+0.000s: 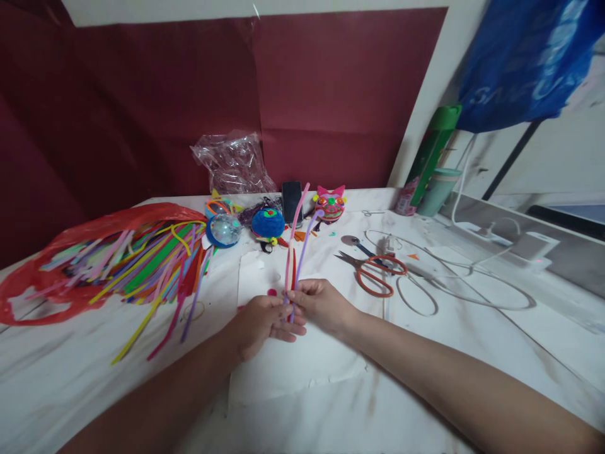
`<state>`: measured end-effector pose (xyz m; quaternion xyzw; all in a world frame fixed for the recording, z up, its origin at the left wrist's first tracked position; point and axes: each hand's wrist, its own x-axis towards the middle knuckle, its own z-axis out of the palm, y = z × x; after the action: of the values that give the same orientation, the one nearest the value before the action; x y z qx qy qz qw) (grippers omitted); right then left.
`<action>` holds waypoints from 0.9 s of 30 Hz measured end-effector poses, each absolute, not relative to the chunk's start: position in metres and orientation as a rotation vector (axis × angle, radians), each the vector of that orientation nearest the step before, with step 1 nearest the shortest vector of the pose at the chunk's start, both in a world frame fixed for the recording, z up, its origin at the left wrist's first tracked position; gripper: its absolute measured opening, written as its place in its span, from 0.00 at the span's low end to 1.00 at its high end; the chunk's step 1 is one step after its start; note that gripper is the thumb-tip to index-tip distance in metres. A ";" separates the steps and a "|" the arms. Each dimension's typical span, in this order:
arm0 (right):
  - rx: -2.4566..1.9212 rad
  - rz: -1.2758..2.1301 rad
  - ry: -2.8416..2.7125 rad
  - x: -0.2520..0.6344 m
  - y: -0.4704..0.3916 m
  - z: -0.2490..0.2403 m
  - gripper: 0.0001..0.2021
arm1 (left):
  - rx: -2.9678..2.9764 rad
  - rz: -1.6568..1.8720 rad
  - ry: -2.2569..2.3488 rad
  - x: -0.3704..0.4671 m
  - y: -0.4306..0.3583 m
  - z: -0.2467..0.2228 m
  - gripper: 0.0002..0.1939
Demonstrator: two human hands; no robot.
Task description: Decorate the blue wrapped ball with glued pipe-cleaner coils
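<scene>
Both my hands meet over a white sheet (302, 372) on the marbled table. Between the fingers of my left hand (265, 318) and my right hand (324, 306) stand several pipe cleaners: a pink pipe cleaner (293, 227), a shorter red pipe cleaner (293, 268) and a purple pipe cleaner (306, 249) with a curled top. My right thumb and forefinger pinch them. The left hand's thumb closes on their lower ends, its other fingers reaching underneath. Where each finger touches is partly hidden.
Left, a red plastic bag (155, 211) spills colourful pipe cleaners (146, 271). Behind the hands are a blue ball-shaped craft (268, 224), a phone (292, 194) and a pink animal-shaped craft (329, 203). Orange-handled scissors (375, 277) and a white cable (501, 306) lie right.
</scene>
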<state>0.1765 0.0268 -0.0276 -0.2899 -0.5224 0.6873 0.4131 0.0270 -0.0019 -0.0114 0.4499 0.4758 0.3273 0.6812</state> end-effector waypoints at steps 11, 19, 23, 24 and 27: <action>-0.806 1.541 -1.470 0.181 0.027 -0.015 0.19 | 1.003 0.750 1.067 0.025 -0.003 -0.010 0.15; -1.675 0.159 -2.073 0.277 0.066 0.048 0.14 | 0.974 0.873 1.074 0.022 0.000 -0.008 0.13; -2.103 0.013 -2.339 0.308 0.076 0.031 0.11 | 0.969 0.897 1.061 0.021 0.000 -0.010 0.13; -2.120 0.031 -2.352 0.310 0.076 0.024 0.11 | 0.968 0.900 1.053 0.022 0.000 -0.010 0.13; -2.122 0.010 -2.402 0.310 0.075 0.008 0.13 | 0.976 0.908 1.033 0.022 -0.001 -0.009 0.14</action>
<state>0.3098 0.0754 0.0079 -0.6618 -0.7490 0.0032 -0.0317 0.0219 -0.0010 -0.0089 0.4320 0.4575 0.4023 0.6650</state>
